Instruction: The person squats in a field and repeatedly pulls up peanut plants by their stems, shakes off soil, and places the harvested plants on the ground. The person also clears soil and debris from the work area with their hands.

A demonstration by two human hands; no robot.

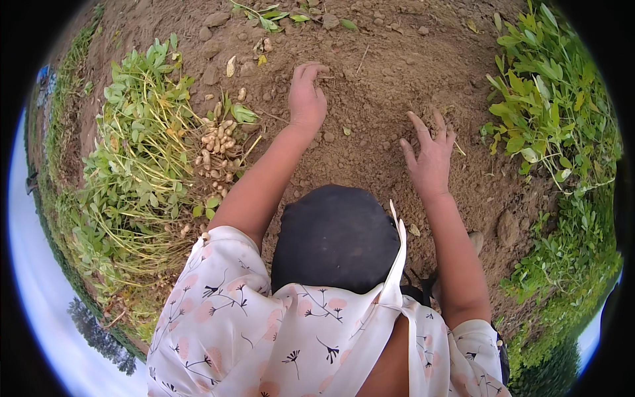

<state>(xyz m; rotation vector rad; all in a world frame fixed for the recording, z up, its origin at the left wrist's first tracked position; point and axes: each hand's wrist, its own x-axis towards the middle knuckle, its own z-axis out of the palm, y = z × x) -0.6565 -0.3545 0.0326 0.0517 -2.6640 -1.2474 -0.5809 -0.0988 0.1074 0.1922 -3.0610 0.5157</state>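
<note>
My left hand (307,99) hovers over or rests on the loose brown soil (367,89), its fingers bent to the right and nothing seen in its grasp. To the right, my right hand (430,151) has its fingers spread over the same soil, also without anything in it. Left of my left forearm lies a heap of pulled peanut plants (144,159), with a cluster of peanut pods (218,139) at the root ends. A few loose pods, such as a peanut pod (241,94), sit on the ground near my left hand. Whether the fingertips touch the soil is hard to tell.
Leafy green plants (540,99) stand rooted along the right side. Cut leaves (268,17) and clods (217,20) are scattered at the top. A dark rounded item (337,238), apparently covering a knee, is below my hands. A soil clod (508,227) lies at right.
</note>
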